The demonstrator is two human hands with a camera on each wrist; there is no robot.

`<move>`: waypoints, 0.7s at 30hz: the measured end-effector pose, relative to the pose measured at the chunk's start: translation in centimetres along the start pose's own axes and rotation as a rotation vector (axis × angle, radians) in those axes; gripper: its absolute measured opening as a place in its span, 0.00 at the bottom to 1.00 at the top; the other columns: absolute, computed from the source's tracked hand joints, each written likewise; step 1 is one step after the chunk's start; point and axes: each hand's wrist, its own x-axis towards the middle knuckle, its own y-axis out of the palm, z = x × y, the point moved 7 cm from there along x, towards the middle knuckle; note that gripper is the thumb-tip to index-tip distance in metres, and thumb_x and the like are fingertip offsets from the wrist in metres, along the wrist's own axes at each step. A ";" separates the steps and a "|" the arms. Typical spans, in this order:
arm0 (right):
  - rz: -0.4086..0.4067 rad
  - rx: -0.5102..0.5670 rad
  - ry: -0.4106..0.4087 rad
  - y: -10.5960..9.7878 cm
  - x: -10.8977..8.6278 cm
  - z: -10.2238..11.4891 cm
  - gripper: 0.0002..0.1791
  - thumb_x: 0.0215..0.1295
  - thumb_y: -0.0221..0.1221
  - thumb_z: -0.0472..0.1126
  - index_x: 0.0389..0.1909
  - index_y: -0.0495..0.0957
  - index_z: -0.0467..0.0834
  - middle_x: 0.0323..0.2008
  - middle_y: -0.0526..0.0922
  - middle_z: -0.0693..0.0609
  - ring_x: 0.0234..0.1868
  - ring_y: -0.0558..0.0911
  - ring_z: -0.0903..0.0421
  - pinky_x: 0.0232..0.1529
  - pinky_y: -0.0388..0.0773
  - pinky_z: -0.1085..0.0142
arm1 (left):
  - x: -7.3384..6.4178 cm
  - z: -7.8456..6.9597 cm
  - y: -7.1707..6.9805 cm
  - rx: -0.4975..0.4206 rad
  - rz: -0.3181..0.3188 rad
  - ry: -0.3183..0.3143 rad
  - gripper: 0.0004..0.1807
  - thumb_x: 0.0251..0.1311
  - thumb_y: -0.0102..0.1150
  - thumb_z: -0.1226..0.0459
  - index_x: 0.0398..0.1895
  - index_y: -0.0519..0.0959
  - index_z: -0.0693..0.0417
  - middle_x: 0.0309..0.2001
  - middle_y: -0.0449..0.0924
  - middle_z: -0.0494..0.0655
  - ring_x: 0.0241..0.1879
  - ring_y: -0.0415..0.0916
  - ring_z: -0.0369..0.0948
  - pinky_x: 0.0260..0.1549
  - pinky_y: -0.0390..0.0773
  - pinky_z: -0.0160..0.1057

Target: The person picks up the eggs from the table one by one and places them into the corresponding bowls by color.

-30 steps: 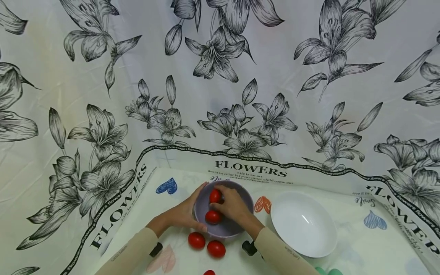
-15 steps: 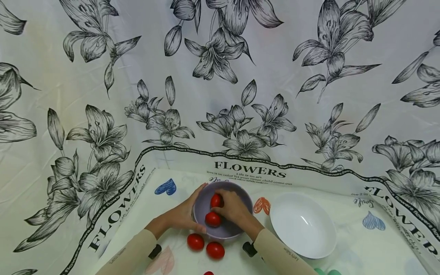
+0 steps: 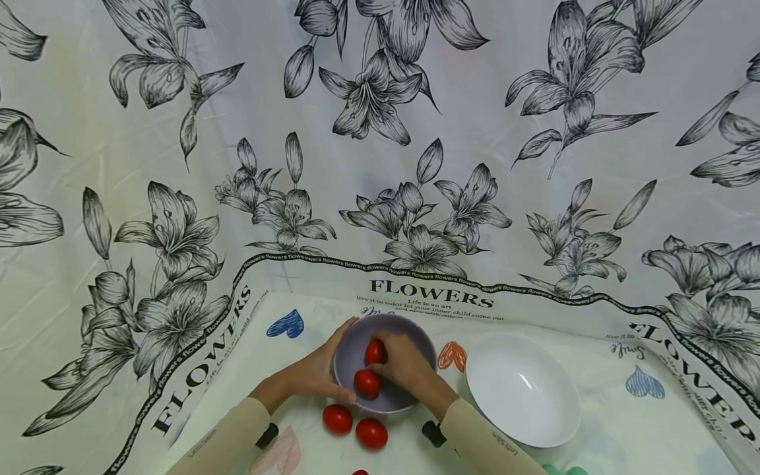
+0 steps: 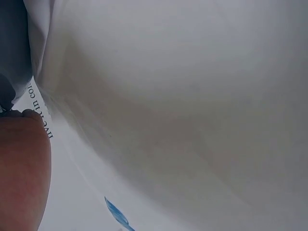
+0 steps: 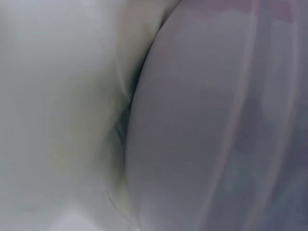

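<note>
A purple bowl (image 3: 388,397) stands on the cloth-covered table in the head view. Around its left side curves my left hand (image 3: 311,371), thumb at the near rim and fingers toward the far side, holding it. My right hand (image 3: 406,363) reaches inside and pinches a red egg (image 3: 374,352); the hand covers part of this egg. Just in front of it, also inside the bowl, lies a second red egg (image 3: 367,383). The right wrist view shows the bowl's outer wall (image 5: 187,125) close up. In the left wrist view, part of my left hand (image 4: 21,173) appears at the left edge.
Two red eggs (image 3: 371,433) lie in front of the bowl, and another red one is cut off below. To the right stands a white bowl (image 3: 522,389), with green rounded objects (image 3: 576,470) at the bottom edge. Flower-printed cloth (image 3: 415,198) hangs behind.
Inside the purple bowl, the pinched red egg has shifted slightly toward the near side with my right hand. The egg in front of it has moved a little the same way. My left hand stays put.
</note>
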 end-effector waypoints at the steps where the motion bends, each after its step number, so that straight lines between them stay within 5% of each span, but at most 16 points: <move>1: 0.001 0.004 0.002 -0.1 0.0 0.0 0.36 0.52 0.74 0.49 0.62 0.74 0.45 0.50 0.82 0.51 0.48 0.80 0.57 0.49 0.79 0.61 | 0.0 0.0 0.0 -0.009 0.002 -0.002 0.74 0.38 0.81 0.51 0.78 0.31 0.33 0.77 0.42 0.33 0.70 0.55 0.42 0.61 0.69 0.50; 10: -0.054 0.080 0.008 -2.5 -1.1 0.2 0.37 0.57 0.70 0.55 0.65 0.72 0.44 0.42 0.85 0.52 0.34 0.81 0.61 0.35 0.80 0.67 | 0.2 0.0 0.2 0.004 0.009 0.015 0.73 0.39 0.81 0.54 0.78 0.31 0.33 0.77 0.42 0.34 0.72 0.53 0.42 0.62 0.68 0.50; 15: -0.195 0.160 -0.033 -5.5 -2.5 1.1 0.37 0.60 0.64 0.61 0.68 0.70 0.50 0.55 0.81 0.55 0.51 0.81 0.57 0.51 0.80 0.58 | 0.3 0.1 0.2 0.006 0.011 0.031 0.73 0.39 0.81 0.53 0.78 0.30 0.31 0.78 0.41 0.36 0.71 0.53 0.43 0.62 0.68 0.52; 21: -0.319 0.273 -0.047 -8.5 -5.0 2.7 0.40 0.59 0.63 0.65 0.72 0.61 0.65 0.59 0.77 0.63 0.58 0.78 0.60 0.55 0.78 0.56 | 0.2 0.3 0.1 0.004 0.011 0.016 0.74 0.39 0.81 0.51 0.78 0.31 0.31 0.78 0.40 0.35 0.71 0.54 0.42 0.62 0.67 0.53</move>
